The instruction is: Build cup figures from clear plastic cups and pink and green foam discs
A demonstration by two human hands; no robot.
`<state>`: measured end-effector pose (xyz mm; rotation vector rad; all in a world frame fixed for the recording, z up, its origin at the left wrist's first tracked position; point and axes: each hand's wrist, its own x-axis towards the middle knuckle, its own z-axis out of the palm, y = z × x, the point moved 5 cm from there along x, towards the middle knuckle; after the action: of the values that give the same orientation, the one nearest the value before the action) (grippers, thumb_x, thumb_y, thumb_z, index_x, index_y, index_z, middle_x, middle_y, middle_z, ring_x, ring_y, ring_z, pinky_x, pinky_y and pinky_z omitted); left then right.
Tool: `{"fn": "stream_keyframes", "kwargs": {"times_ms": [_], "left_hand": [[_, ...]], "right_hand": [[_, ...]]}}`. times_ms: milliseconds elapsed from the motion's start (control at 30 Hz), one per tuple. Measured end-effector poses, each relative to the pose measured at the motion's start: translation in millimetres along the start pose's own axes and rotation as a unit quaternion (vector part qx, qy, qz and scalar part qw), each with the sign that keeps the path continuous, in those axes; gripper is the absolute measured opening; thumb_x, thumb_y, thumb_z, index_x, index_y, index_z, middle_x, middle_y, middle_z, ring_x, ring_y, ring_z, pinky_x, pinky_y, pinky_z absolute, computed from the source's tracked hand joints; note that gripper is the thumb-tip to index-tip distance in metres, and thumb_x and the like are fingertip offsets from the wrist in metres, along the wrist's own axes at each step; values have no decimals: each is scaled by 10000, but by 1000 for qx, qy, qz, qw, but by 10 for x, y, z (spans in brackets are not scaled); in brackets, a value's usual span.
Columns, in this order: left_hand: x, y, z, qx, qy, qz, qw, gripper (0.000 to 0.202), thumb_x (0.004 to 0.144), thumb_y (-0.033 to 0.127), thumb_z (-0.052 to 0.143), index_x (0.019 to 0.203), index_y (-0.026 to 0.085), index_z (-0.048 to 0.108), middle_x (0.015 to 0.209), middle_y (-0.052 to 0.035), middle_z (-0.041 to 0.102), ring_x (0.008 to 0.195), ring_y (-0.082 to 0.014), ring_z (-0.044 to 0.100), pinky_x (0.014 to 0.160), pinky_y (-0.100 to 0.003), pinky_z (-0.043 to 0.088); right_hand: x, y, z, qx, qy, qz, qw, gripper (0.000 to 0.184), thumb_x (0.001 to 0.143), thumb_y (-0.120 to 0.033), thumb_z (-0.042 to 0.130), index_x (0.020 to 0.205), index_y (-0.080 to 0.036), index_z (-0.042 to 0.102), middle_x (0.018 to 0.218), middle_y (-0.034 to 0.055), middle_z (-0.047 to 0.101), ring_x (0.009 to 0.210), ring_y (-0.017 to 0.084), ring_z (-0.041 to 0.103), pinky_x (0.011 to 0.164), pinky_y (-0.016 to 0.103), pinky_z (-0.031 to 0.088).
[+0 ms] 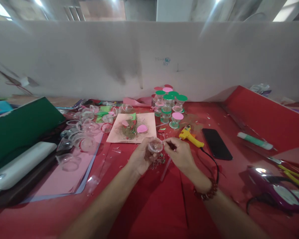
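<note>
My left hand [142,157] is closed round a small clear plastic cup [155,145], its round mouth tilted toward me. At the cup's right rim, the fingers of my right hand [178,152] are pinched together; whatever they grip is too small to make out. Just beyond the cup lies a pink sheet [149,119] with brownish smears, and a pink paper disc [142,129] rests on it. To the right of the sheet lies a yellow glue gun [190,136] with a black cord. A clear glue stick [165,169] sits below my right hand.
Several cups topped with green and pink discs [178,116] stand at the back. Loose clear cups [86,141] crowd the left, near a white device [25,164]. At right are a black phone [217,143], a glue tube [254,140], yellow-handled scissors [292,174] and a purple device [274,189].
</note>
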<state>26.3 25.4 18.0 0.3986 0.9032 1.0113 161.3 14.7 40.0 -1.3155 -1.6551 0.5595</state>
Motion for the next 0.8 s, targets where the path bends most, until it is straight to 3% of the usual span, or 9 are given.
{"fn": "stream_keyframes", "kwargs": {"times_ms": [300,500,800], "left_hand": [[24,-38,-10,-11,-48,-58,997,219,820,290,545,732,124,657,530,11,570,346,-57,360,374,-195,316],[15,-23,13,-6,-49,-41,998,198,796,277,569,684,127,633,517,19,545,351,-50,340,366,-187,266],[26,-7,-27,23,-87,-66,994,175,764,281,603,703,123,646,501,15,541,332,-50,348,369,-192,263]], "right_hand": [[-1,-23,-20,1,8,-9,1000,169,838,-209,531,779,-177,686,712,16,676,629,135,573,597,229,422],[6,-26,-29,-4,9,-14,1000,173,839,-206,528,767,-175,682,712,14,679,628,135,575,601,228,422],[5,-44,-43,-31,16,-47,998,151,841,-193,523,779,-184,661,748,32,689,671,153,596,646,248,447]]}}
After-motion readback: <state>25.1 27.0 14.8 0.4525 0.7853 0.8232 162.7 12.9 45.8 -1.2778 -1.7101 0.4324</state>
